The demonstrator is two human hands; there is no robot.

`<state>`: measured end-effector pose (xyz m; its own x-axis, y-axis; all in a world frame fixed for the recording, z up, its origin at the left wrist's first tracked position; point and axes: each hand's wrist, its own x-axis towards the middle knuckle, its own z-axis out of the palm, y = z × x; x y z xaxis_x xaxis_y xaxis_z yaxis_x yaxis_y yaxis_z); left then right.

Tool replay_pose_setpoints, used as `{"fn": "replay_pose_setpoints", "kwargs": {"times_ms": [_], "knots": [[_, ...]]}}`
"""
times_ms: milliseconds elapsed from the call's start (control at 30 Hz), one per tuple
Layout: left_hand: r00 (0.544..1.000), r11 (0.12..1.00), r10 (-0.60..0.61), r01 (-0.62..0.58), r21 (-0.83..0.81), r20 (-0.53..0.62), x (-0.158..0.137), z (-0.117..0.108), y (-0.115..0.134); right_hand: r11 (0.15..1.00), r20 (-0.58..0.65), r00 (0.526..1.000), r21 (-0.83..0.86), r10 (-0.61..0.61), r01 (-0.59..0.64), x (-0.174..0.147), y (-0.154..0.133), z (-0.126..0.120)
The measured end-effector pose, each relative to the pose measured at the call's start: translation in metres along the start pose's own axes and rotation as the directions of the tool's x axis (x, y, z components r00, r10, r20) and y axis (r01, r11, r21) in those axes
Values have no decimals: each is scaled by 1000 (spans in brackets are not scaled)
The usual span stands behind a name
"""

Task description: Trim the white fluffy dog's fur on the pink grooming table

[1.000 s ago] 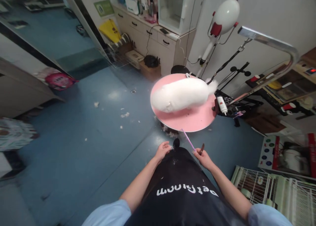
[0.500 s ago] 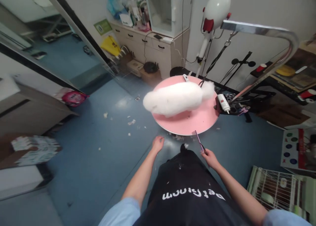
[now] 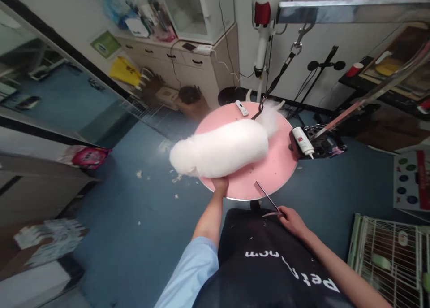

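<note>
A fluffy white dog (image 3: 228, 149) stands lengthwise on a round pink grooming table (image 3: 278, 169), its head end to the left and its tail end to the right. My left hand (image 3: 220, 184) reaches under the near side of its body, close to the front. The fingers are hidden beneath the coat. Low at the right, my right hand (image 3: 291, 220) is closed round a slim comb (image 3: 267, 196) that points up and left over the table's near edge. A thin curved pinkish piece (image 3: 270, 214) also sticks out of that hand; its kind is unclear.
A black strap (image 3: 277, 80) hangs from a metal arm (image 3: 336, 11) down to the dog's rear. A white bottle (image 3: 302, 141) lies on a black tool holder at the table's right. Near the far rim rests a white handheld device (image 3: 242, 108). A wire cage (image 3: 386, 249) stands lower right.
My left hand has moved up from beside the table to under the dog. The comb has stayed in my right hand. The view has shifted and come closer to the table.
</note>
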<state>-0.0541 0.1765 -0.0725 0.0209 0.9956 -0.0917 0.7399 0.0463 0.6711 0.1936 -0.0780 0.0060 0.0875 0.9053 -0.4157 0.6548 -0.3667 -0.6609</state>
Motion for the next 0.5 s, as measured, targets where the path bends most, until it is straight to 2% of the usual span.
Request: {"fn": "replay_pose_setpoints", "kwargs": {"times_ms": [67, 200, 267, 333, 367, 400, 467, 500], "knots": [[999, 995, 32, -28, 101, -40, 2, -1, -4, 999, -19, 999, -39, -31, 30, 8, -7, -2], [992, 952, 52, -83, 294, 113, 3, -20, -18, 999, -102, 994, 16, -29, 31, 21, -18, 4], [988, 937, 55, -102, 335, 148, 2, -33, -28, 992, -125, 992, 130, 13, 3, 26, -24, 12], [984, 931, 77, -129, 343, 161, 0, -47, -38, 936, -103, 988, 344, 113, -71, 30, -36, 23], [980, 930, 101, -155, 333, 173, -2, -53, -43, 865, -70, 982, 487, 174, -118, 34, -45, 31], [973, 932, 132, -187, 310, 189, -3, -59, -48, 753, -20, 973, 638, 229, -164, 38, -58, 39], [951, 937, 204, -259, 237, 233, -7, -69, -58, 397, 139, 946, 883, 292, -252, 52, -90, 58], [938, 937, 237, -290, 196, 253, -8, -75, -62, 201, 224, 932, 937, 284, -287, 61, -109, 68]]}}
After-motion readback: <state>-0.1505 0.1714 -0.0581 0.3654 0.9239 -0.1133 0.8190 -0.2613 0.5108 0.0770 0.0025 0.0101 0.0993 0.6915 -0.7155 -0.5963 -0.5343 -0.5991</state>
